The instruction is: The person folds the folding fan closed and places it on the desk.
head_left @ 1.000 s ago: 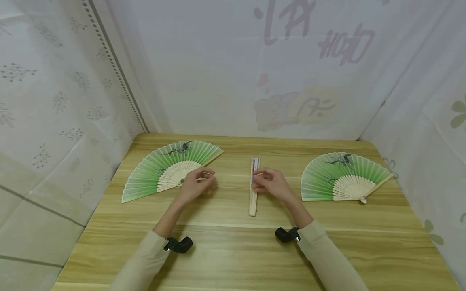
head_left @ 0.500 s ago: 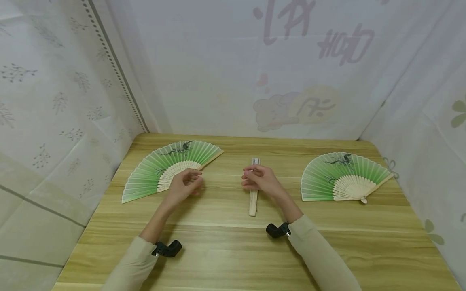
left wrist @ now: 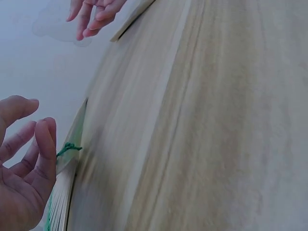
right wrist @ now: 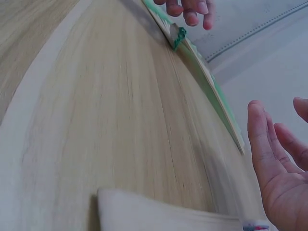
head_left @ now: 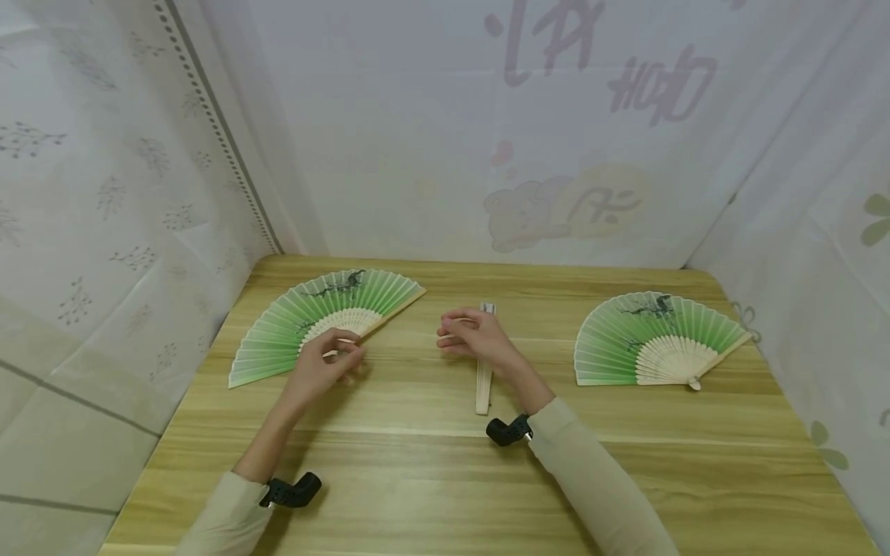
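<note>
In the head view, my left hand (head_left: 323, 369) hovers by the pivot end of a spread green folding fan (head_left: 274, 338) and covers part of its ribs. Its fingers are loosely bent and hold nothing. A green cord (left wrist: 70, 148) at that fan's pivot shows in the left wrist view, just beside the fingers. My right hand (head_left: 478, 337) is above a folded fan (head_left: 483, 390) lying lengthwise mid-table, hiding its middle. Relaxed and parted from the thumb, the right fingers (right wrist: 260, 139) grip nothing in the right wrist view.
Another spread green fan (head_left: 605, 344) lies on the right side of the wooden table (head_left: 417, 479). Pale printed curtains (head_left: 375, 139) enclose the table at the back and sides. A black wrist camera (head_left: 295, 492) is strapped to each forearm.
Both hands have moved to the left. The left hand has also come slightly nearer the front, over the left fan's pivot end. The fans lie where they were.
</note>
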Action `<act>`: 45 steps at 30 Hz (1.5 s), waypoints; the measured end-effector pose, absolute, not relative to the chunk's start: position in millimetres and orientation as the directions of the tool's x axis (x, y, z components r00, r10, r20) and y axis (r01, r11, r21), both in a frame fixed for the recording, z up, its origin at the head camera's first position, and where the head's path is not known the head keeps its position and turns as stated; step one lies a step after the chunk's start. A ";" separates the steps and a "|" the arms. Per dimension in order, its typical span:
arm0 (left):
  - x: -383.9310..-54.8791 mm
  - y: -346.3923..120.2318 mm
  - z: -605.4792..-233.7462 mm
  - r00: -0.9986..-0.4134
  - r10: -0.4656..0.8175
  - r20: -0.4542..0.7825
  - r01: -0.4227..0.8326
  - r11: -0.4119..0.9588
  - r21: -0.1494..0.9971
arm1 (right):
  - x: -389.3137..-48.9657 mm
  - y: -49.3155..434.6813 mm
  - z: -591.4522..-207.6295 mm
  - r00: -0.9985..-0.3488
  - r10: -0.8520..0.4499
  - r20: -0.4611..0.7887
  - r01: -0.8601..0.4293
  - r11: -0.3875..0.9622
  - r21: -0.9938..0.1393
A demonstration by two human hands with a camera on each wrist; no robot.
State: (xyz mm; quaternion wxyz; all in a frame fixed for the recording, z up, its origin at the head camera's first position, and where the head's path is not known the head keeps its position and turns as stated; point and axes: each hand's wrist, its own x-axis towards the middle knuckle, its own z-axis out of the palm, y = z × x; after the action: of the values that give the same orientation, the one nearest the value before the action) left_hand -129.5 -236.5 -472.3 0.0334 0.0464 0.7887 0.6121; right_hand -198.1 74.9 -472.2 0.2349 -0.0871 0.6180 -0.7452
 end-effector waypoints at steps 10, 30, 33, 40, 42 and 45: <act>-118.9 -247.3 -471.8 -0.993 0.113 0.036 0.067 0.276 0.959 | -197.4 69.6 -475.6 -0.858 -0.476 -0.194 0.305 -0.167 -0.938; -98.4 -285.9 -473.0 -0.996 -0.007 0.088 0.080 0.362 0.929 | -197.7 47.1 -477.5 -0.844 -0.488 -0.222 0.370 -0.231 -0.900; -96.0 -292.1 -476.8 -0.996 -0.039 0.082 0.062 0.362 0.930 | -198.5 41.0 -479.4 -0.846 -0.477 -0.240 0.392 -0.249 -0.886; -90.6 -310.0 -481.7 -0.993 -0.093 0.077 0.034 0.394 0.918 | -200.4 26.7 -484.7 -0.842 -0.476 -0.253 0.411 -0.264 -0.872; -88.9 -313.7 -482.1 -0.992 -0.099 0.075 0.030 0.395 0.918 | -200.6 22.8 -485.6 -0.840 -0.481 -0.251 0.413 -0.268 -0.871; -84.3 -319.2 -480.8 -0.992 -0.105 0.071 0.022 0.411 0.912 | -200.5 16.2 -486.4 -0.834 -0.497 -0.241 0.414 -0.273 -0.869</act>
State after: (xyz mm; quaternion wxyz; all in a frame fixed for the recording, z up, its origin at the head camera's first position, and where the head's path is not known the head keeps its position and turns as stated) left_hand -84.3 -319.2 -480.8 -0.0585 -0.0248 0.8378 0.5423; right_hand -200.5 16.2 -486.4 0.2858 -0.0393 0.5309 -0.7968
